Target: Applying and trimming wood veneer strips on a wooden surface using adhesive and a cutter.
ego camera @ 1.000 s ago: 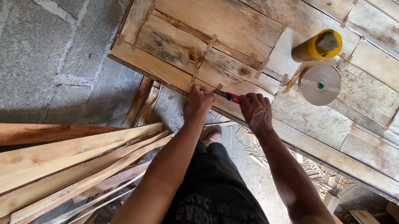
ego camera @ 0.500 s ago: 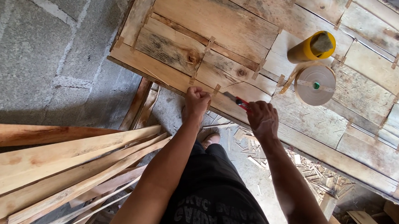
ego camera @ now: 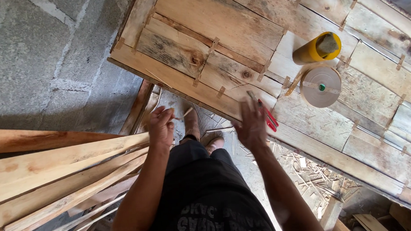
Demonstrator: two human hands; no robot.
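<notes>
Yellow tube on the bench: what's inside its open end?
A grey-brown wad shows in the mouth of the yellow tube, which lies on the plank bench beside a tan tape roll. How far the wad reaches in is hidden by the tube wall.

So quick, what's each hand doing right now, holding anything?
Left hand: closed, pinching a thin wood sliver.
Right hand: open, fingers spread, holding nothing; red-handled pliers lie on the wooden panel just beside it.
</notes>
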